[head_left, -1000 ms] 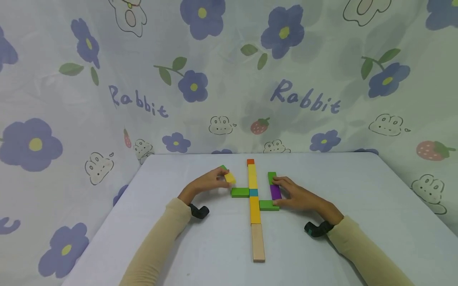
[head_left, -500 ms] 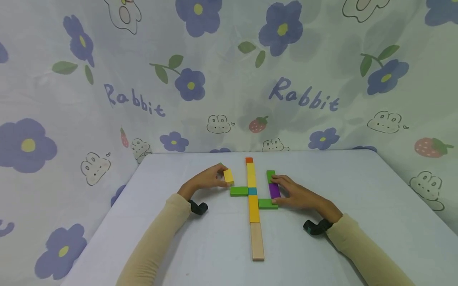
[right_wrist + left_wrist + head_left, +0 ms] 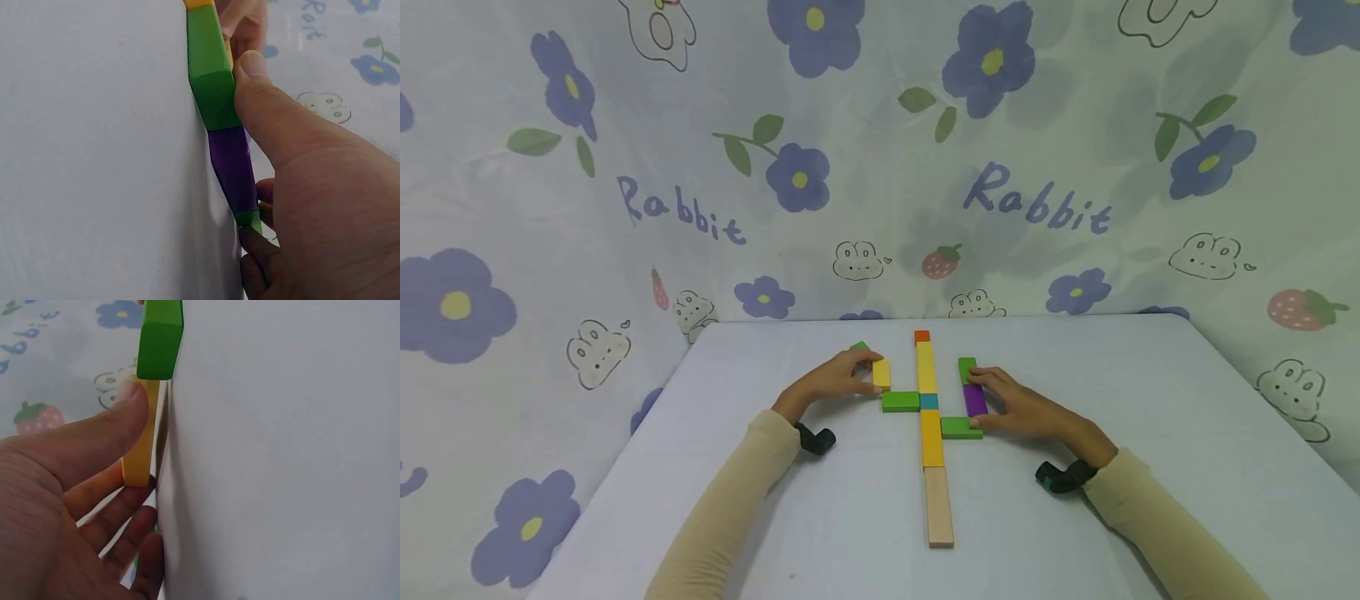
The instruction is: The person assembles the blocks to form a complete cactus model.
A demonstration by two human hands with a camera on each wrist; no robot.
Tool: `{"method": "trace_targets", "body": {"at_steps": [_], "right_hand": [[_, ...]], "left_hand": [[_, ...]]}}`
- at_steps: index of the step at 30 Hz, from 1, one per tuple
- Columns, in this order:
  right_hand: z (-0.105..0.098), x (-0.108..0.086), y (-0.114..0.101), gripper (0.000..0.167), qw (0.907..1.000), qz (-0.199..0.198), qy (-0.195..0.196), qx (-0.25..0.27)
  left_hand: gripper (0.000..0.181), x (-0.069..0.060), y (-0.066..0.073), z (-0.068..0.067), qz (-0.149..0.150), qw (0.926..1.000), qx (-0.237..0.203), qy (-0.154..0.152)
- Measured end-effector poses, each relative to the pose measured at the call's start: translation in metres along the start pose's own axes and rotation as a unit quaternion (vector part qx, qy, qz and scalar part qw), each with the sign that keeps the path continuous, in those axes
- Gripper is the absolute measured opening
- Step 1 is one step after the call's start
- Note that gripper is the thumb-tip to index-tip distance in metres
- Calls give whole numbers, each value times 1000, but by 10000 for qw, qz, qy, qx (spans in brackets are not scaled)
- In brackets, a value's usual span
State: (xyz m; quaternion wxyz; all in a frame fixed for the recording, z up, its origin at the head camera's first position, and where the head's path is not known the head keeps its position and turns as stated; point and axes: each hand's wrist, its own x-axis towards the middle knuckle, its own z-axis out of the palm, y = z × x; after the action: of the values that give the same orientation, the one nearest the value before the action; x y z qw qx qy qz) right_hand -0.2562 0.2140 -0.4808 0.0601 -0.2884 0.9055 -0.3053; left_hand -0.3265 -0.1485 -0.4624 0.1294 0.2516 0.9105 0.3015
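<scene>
Coloured blocks lie in a cross-like pattern on the white table. My left hand (image 3: 838,375) pinches a yellow block (image 3: 882,375) lengthwise, thumb at its near end, fingers at its far end. That near end meets or nearly meets a flat green block (image 3: 900,402); the left wrist view shows this green block (image 3: 160,344) beyond the thumb. My right hand (image 3: 1022,408) spans a purple block (image 3: 976,402). Its thumb touches the right green block (image 3: 955,428), and its fingers touch an upper green block (image 3: 967,367). The purple block (image 3: 234,162) stands between these two in the right wrist view.
The central column has an orange-red block (image 3: 922,336), a long yellow block (image 3: 927,367), a blue block (image 3: 928,402), an orange-yellow block (image 3: 932,442) and a plain wooden block (image 3: 938,508). Another green block (image 3: 860,345) shows behind my left fingers. A printed curtain (image 3: 880,208) hangs behind the table.
The yellow block in my left hand has turned from tilted to nearly parallel with the central column, down against or close to the left green block. My right hand stays by the purple block.
</scene>
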Motion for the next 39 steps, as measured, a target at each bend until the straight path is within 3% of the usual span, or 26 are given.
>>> {"method": "trace_targets", "body": {"at_steps": [10,26,39], "right_hand": [[0,0,1,84,10000,40,-2,-41],[0,2,2,85,9999,146,-45,-37],[0,1,2,81,9999,-40,-7,-114]], "left_hand": [[68,-5,1,3,-253,9996,13,113],[71,-8,-2,8,-37,9995,208,234],[73,-12,-4,13,68,9991,75,414]]}}
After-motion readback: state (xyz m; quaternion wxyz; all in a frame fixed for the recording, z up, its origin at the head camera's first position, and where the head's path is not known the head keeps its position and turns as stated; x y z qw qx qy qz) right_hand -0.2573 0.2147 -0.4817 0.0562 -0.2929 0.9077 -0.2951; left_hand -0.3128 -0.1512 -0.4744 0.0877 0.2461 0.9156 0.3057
